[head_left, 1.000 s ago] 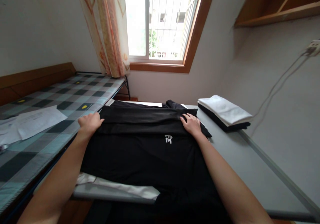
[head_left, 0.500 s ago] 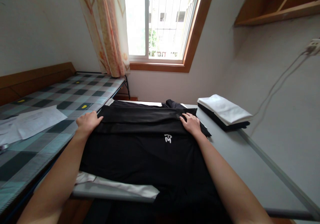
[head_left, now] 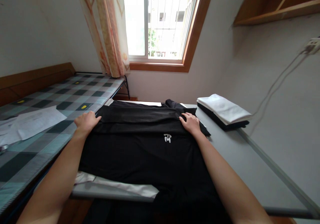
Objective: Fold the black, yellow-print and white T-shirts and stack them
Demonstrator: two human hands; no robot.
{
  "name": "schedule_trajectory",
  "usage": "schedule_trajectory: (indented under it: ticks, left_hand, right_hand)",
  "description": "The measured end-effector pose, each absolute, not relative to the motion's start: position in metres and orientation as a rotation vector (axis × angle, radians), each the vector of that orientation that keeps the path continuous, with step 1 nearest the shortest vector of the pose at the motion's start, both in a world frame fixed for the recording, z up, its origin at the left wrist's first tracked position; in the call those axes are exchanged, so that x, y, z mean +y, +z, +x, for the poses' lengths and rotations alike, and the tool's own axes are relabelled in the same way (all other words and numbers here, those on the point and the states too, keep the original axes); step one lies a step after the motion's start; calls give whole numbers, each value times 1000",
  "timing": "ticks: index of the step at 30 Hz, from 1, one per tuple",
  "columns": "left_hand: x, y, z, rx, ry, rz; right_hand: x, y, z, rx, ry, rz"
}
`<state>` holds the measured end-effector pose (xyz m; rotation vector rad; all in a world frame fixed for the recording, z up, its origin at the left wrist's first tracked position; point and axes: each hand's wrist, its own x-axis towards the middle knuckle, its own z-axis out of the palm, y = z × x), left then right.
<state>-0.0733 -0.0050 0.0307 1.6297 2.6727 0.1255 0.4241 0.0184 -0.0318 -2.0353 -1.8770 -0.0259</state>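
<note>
Broad black cloth garment (head_left: 135, 154): plain ground, small white printed mark (head_left: 167, 138). Folded rectangular cloth stack (head_left: 225, 108): white above, black below. Flat smooth surface (head_left: 255, 174): pale grey. Long flat mattress (head_left: 51, 100): checks in teal, grey and near-black, yellow motifs (head_left: 84, 107). Hanging fabric curtain (head_left: 107, 27): cream and peach, orange tulip print. Wooden window frame (head_left: 197, 27): reddish brown.

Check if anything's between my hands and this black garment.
Nothing visible: your left hand touches the left edge of the black garment, your right hand rests on it near the right edge. The folded white cloth lies apart, farther right.
</note>
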Motion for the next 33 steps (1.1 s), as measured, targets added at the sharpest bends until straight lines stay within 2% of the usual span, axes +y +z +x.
schedule_trajectory:
  ticks: [4, 24, 33]
  left_hand:
    - [-7, 34, -62, 2702, -13, 1629]
    - [-8, 38, -62, 2730, -19, 1616]
    - [-10, 39, -58, 2653, 132, 1607]
  right_hand:
    - [18, -31, 424, -1872, -20, -2029]
    - [17, -30, 422, -1881, -23, -2037]
    - [18, -32, 424, -1888, -17, -2029]
